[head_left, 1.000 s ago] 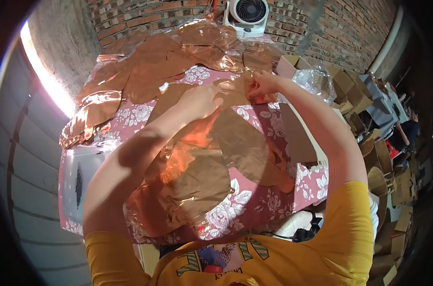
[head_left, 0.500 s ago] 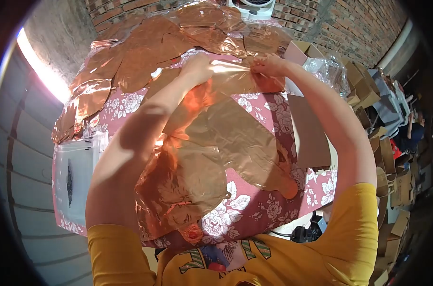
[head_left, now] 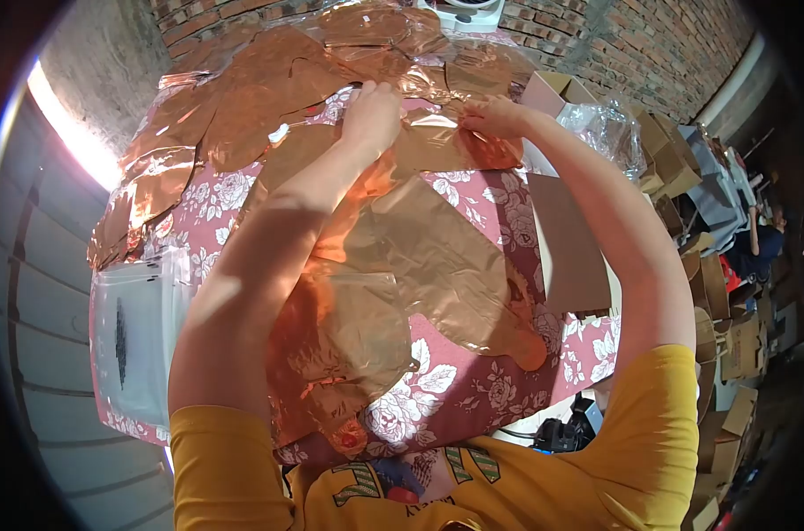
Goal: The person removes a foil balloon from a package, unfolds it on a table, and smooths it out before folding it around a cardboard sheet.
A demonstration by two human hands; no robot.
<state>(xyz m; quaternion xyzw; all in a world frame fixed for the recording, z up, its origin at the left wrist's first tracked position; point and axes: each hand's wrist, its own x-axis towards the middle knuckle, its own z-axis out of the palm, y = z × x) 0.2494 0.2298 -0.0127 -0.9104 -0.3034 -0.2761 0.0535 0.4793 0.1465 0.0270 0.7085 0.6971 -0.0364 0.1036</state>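
My left hand (head_left: 371,115) and my right hand (head_left: 492,115) both pinch the far edge of a rose-gold foil balloon sheet (head_left: 437,248) that lies flat over the floral tablecloth (head_left: 473,389). The sheet stretches from my hands back toward my chest, with a crumpled part (head_left: 349,345) near the table's front edge. A heap of more copper foil balloons (head_left: 269,80) covers the far side of the table, just beyond my fingers.
A brown cardboard sheet (head_left: 570,243) lies at the table's right edge. A clear plastic bin (head_left: 132,341) stands at the left. Open cardboard boxes (head_left: 668,164) and a clear bag (head_left: 610,133) crowd the right. A white fan (head_left: 464,11) sits by the brick wall. Another person (head_left: 761,239) works far right.
Both hands have moved farther away along the table with the foil sheet's edge, the left hand rising toward the heap. The sheet now lies more stretched out.
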